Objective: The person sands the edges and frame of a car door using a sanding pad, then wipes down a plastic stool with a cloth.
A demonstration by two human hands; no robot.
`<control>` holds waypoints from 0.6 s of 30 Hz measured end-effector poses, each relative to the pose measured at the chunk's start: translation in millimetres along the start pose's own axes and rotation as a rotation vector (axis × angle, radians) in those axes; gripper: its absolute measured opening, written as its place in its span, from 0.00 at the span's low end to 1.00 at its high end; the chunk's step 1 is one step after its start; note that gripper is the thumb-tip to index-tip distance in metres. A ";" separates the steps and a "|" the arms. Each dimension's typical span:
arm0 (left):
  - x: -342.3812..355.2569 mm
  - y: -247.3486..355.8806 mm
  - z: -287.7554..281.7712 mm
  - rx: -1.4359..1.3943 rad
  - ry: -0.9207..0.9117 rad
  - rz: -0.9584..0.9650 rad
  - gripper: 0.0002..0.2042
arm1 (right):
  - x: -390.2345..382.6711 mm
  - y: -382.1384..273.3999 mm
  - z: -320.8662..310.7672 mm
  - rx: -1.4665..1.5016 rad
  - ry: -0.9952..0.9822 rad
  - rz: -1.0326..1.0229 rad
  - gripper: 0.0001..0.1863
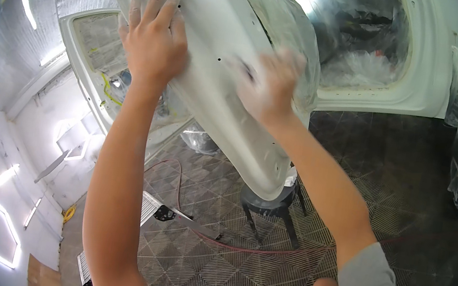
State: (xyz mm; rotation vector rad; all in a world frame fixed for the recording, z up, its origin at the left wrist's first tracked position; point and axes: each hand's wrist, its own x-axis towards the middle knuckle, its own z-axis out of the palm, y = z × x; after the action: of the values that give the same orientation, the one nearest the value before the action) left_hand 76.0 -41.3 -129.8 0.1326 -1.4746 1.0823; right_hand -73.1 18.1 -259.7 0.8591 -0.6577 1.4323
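Note:
A long white car body panel [228, 105] with small dark holes slants from the upper left to the lower middle. My left hand [156, 39] rests on its upper left part, fingers stretched out and spread, with pale dust on the fingertips. Farther right on the panel is my right hand [269, 87], its fingers smeared by motion. A dark spot shows beside those fingers, and I cannot make out whether anything is under them. Crumpled clear plastic sheeting [292, 29] lies along the panel's right edge.
A dark stool [269, 207] stands below the panel's lower end. A red hose [260, 251] crosses the patterned floor near a metal step platform [152, 208]. An open car door [96, 22] is at left, and the white car body [384, 103] at right has plastic-covered openings.

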 end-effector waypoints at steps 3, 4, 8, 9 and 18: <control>-2.5 -0.5 -0.1 -0.011 -0.022 -0.006 0.21 | 3.7 0.4 5.3 0.030 -0.025 0.004 0.11; -1.5 -1.0 -0.9 -0.020 -0.013 0.000 0.20 | -12.2 0.5 -5.7 0.028 -0.065 0.011 0.09; 4.3 -7.0 -7.6 -0.026 -0.015 0.040 0.22 | -93.3 -7.9 -48.1 0.077 -0.103 0.064 0.10; 2.7 -7.3 -3.3 -0.034 -0.011 0.041 0.22 | -95.0 -3.7 -46.2 0.062 -0.090 0.058 0.11; -2.5 -5.5 -5.4 -0.071 -0.019 0.001 0.21 | -94.5 -7.6 -42.5 0.036 -0.076 0.065 0.13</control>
State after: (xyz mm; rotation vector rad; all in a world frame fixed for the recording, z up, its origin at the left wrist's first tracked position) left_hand 84.1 -42.0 -130.0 0.0921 -1.5285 1.0307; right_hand -75.7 0.3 -362.0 0.9308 -0.7252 1.4795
